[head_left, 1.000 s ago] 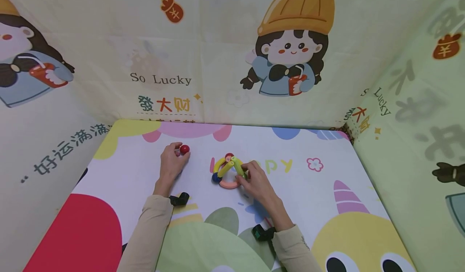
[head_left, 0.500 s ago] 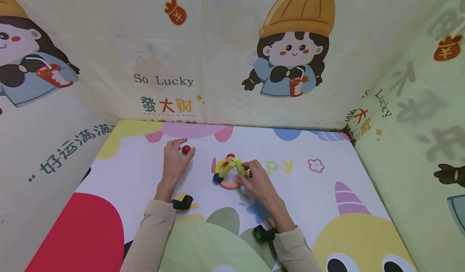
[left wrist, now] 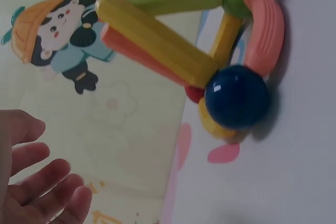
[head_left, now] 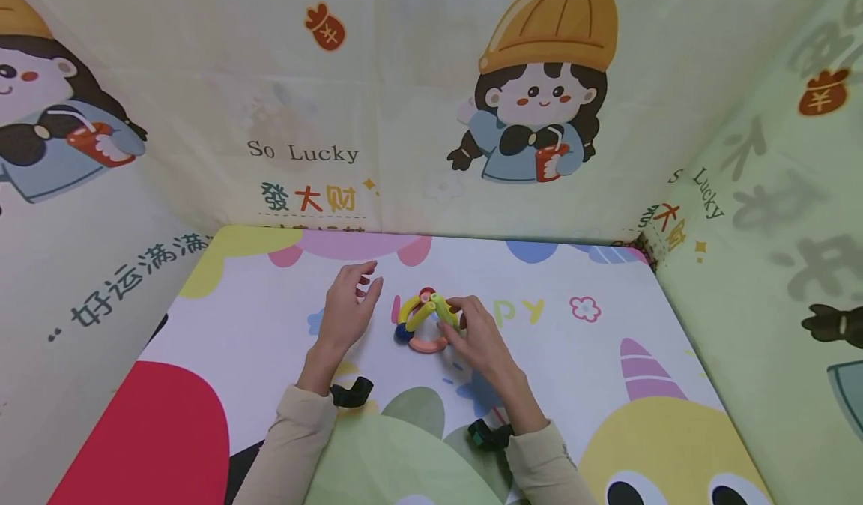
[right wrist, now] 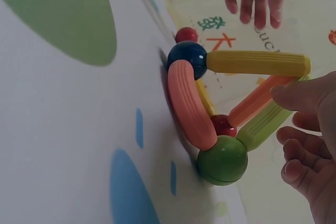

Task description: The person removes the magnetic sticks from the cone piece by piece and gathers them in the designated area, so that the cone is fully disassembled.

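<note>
A toy frame of coloured building sticks and balls stands on the table. Curved sticks, one of them pink (head_left: 428,345), join a blue ball (left wrist: 237,97), a green ball (right wrist: 222,160) and a red ball (right wrist: 224,125) at its base. Yellow (left wrist: 157,40), orange and light green sticks lean up to meet at the top. My right hand (head_left: 482,333) pinches the light green stick (right wrist: 265,124) near its upper end. My left hand (head_left: 347,310) hovers left of the frame, fingers relaxed and holding nothing. A loose red ball (right wrist: 186,35) shows beyond the blue one; in the head view it is hidden.
The table (head_left: 539,370) has a printed cover with cartoon shapes and letters. Cream printed cloth (head_left: 404,115) rises behind it and along both sides. A black camera is strapped to each wrist.
My left hand has let go of the loose red ball and moved right, toward the frame. The right hand and the frame have stayed put.
</note>
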A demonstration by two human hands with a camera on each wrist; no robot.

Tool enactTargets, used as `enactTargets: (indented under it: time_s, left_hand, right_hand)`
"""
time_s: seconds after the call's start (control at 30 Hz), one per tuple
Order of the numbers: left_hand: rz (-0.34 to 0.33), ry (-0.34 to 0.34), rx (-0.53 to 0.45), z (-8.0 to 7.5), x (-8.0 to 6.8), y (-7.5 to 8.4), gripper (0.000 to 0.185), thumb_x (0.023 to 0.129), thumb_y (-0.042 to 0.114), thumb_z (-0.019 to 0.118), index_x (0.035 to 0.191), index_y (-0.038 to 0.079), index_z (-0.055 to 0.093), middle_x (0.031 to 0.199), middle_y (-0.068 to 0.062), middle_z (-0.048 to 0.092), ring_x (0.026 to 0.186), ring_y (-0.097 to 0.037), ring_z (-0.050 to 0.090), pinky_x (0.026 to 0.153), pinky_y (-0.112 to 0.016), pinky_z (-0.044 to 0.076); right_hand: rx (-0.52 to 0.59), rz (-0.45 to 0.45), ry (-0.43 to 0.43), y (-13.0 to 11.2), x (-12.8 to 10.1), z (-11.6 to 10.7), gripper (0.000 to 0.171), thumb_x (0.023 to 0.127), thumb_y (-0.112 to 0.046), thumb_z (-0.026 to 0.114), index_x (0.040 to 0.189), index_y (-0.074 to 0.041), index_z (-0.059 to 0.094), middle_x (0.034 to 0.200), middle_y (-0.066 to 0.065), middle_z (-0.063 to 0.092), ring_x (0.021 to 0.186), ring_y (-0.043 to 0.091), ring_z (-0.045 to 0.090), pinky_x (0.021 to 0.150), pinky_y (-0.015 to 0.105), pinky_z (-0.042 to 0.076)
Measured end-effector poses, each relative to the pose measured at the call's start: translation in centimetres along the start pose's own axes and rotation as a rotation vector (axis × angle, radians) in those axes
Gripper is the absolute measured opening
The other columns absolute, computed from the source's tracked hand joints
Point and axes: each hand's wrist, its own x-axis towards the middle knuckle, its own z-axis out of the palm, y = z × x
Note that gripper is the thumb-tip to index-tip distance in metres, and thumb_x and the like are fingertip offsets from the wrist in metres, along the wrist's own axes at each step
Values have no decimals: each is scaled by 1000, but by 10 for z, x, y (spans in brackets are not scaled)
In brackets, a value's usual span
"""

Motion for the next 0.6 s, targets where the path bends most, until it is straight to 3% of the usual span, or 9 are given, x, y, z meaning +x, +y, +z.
enactTargets:
  time_s: [0.37,0.6]
  left_hand:
    - [40,-136,42,13,-13,22,38,100,26,62,133,9,62,125,-9,64,107,-22,67,90,-38,59]
    - [75,-192,14,23,-20,30,47,90,26,76,132,9,64,126,-9,64,108,-26,68,88,-39,60]
  right_hand:
    - [1,-27,15,-5,4,-1,41,90,-19,75,125,-7,60,111,10,63,78,22,56,63,19,45]
    - [20,7,16,-8,5,1,40,90,-17,75,125,-8,60,111,9,63,78,18,55,63,18,46]
